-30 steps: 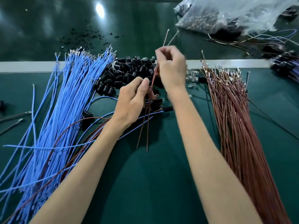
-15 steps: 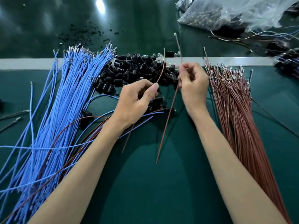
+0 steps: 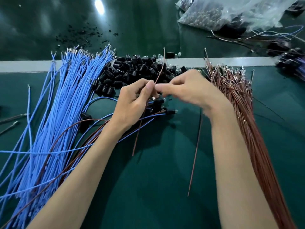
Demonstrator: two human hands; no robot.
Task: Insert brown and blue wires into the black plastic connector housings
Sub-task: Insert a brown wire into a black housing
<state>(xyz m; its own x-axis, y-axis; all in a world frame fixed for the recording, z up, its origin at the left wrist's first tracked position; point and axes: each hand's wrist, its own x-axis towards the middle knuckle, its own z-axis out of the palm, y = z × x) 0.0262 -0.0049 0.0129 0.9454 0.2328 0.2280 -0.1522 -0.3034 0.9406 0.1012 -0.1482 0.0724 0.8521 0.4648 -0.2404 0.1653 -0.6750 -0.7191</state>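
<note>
Single brown wire (image 3: 160, 71) is at scene centre, over the near edge of the black connector housings (image 3: 132, 70). Its long axis runs far-to-near and is slightly tilted. The metal-tipped end points far and a bit right, the bare tail points near-left and hangs above the green mat (image 3: 165, 187).

Left hand (image 3: 135, 104) pinches this wire at mid-length between thumb and curled fingers. Right hand (image 3: 193, 91) is motion-blurred, with fingers curled and tips right up against the left thumb by the wire. Cannot tell if it grips anything. A second brown wire (image 3: 194, 156) comes out from under the right wrist and runs near, almost parallel to the first one. Its upper end is hidden.

- Housings pile sits at centre, far of both hands and up against the grey strip (image 3: 24, 66).
- Blue wire bundle (image 3: 66, 104) fans out on the left, terminal ends pointing far.
- Brown wire bundle (image 3: 239, 113) lies on the right, also with terminals far, just beside the right forearm.
- A few wired housings (image 3: 165, 111) lie under the hands, their blue and brown leads trailing near-left.
- Clear plastic bag (image 3: 231, 14) is at far right, with loose wires near it.
</note>
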